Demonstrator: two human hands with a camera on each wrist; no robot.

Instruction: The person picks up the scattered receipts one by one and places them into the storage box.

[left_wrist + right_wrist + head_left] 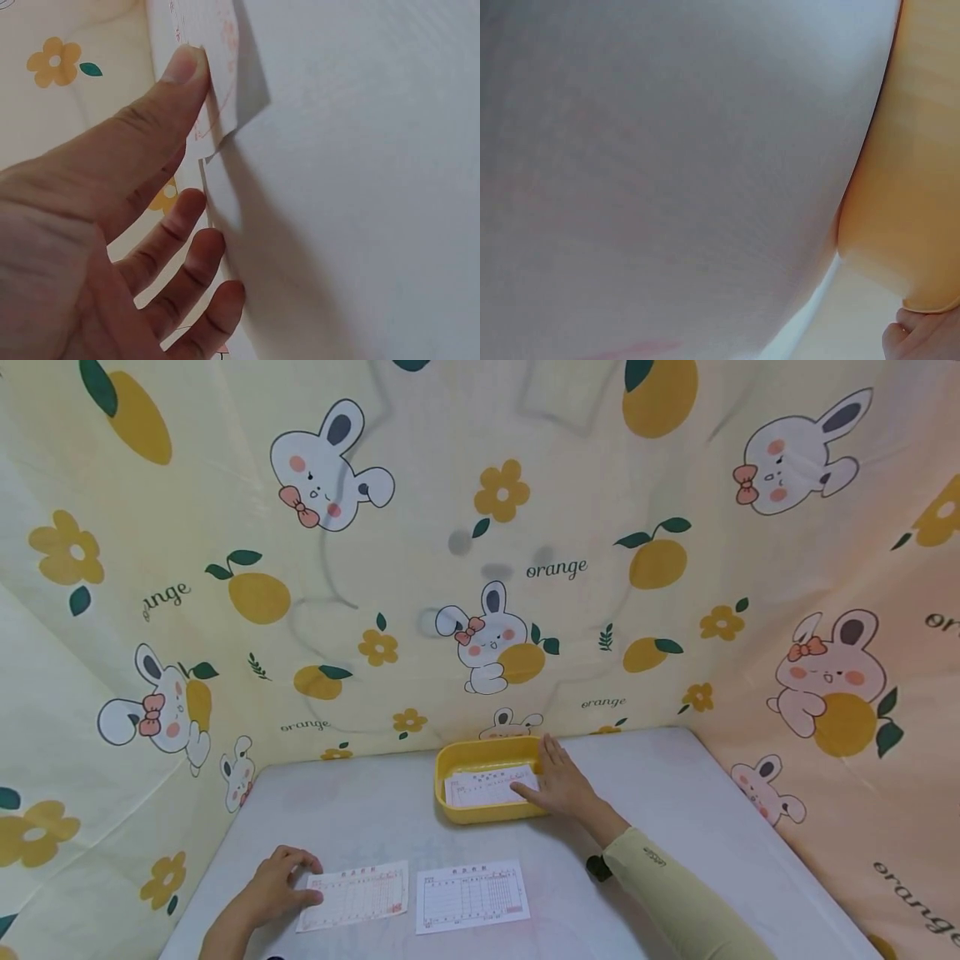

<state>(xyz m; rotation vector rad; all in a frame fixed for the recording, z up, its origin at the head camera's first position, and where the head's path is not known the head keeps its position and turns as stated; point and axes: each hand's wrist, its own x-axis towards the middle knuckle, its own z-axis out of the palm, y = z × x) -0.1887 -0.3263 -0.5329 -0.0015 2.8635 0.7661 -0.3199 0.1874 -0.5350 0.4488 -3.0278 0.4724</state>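
My left hand (pixel 272 887) pinches the left edge of a white printed form (pixel 356 897) with a red-lined table. In the left wrist view, the thumb lies on the form (pixel 217 75), whose edge stands slightly off the tabletop. A second printed form (pixel 472 897) lies flat just to its right. Farther back is a yellow plastic tray (pixel 487 814) with printed paper (pixel 483 787) inside. My right hand (pixel 562 783) rests at the tray's right rim, fingers straight and thumb reaching in over the paper. The right wrist view shows the tray's outer wall (pixel 907 187) and only part of the hand.
A white-covered table (pixel 337 810) carries everything. Behind it and at both sides hangs a cloth (pixel 420 560) printed with rabbits and oranges. A small black object (pixel 598 868) shows beneath the right forearm, by the sleeve (pixel 675 893).
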